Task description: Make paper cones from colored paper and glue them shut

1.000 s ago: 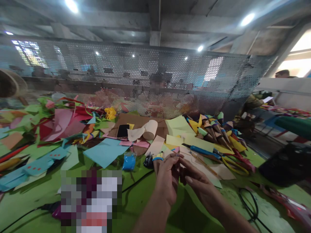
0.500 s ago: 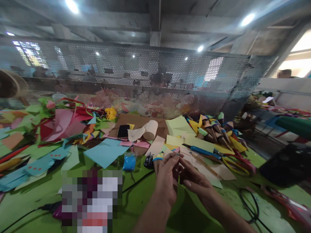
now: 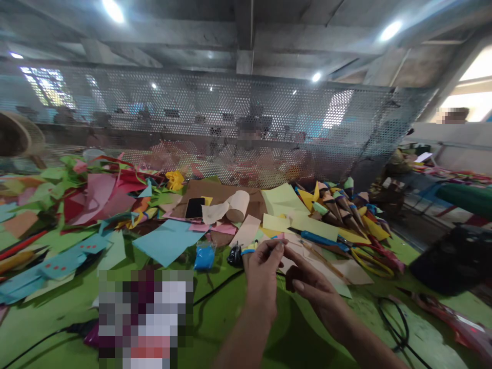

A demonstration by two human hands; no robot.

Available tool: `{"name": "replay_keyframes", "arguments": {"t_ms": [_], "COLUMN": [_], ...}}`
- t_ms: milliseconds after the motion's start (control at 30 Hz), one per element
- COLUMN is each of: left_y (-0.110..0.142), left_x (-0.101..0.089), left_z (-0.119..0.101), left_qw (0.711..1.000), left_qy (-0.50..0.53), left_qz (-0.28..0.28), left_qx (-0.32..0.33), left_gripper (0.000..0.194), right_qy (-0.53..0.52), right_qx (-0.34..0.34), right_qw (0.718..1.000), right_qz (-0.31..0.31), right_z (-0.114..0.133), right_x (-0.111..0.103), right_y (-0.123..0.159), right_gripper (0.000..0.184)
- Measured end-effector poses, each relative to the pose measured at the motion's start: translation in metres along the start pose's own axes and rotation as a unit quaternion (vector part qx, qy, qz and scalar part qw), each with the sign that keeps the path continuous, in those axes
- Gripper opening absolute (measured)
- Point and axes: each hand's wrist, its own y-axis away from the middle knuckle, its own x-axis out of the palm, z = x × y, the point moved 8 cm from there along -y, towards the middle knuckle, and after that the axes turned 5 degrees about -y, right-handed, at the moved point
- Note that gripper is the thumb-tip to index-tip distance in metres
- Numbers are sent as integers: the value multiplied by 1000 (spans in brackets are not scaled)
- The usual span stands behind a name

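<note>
Left hand point(image 3: 264, 272) rolls slightly since earlier frame: fingertips together, contents hidden. Right hand point(image 3: 315, 288) loose, thumb apart. We see blue-banded piece point(image 3: 249, 250) at left hand's far-left edge; held, cannot tell. Seemingly fine fingertip work; next move calls for steadiness.

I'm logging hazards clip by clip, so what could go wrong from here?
Anything small between the fingertips of the left hand and right hand is too hidden to tell; if dropped, it might get lost among the paper scraps.
The banded piece right by the left hand could get bumped or creased.
The black cable running toward the left wrist might snag if that arm swings outward.
</note>
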Motion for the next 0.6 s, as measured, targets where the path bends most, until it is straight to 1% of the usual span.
{"name": "replay_keyframes", "arguments": {"t_ms": [67,133,233,300,433,600], "left_y": [-1,-1,-1,-2,-5,-5], "left_x": [-2,-2,-1,-3,-6,-3], "left_z": [-7,-12,-13,-9,-1,7], "left_qw": [998,995,995,997,1000,995], "left_qy": [-49,-75,-82,-62,22,75], "left_qz": [-11,-19,-14,-12,-19,-13], "left_qx": [34,55,60,45,5,-62], "left_gripper": [18,16,17,18,16,10], "right_qy": [13,19,23,25,27,18], "right_qx": [-4,-7,-15,-18,-23,-15], "right_qw": [1000,1000,1000,999,999,1000], "right_qz": [5,12,14,13,9,8], "right_z": [2,2,3,3,5,7], "right_x": [0,1,1,0,-2,-2], "right_y": [0,0,-1,-1,-1,-2], "right_gripper": [61,61,60,58,53,51]}}
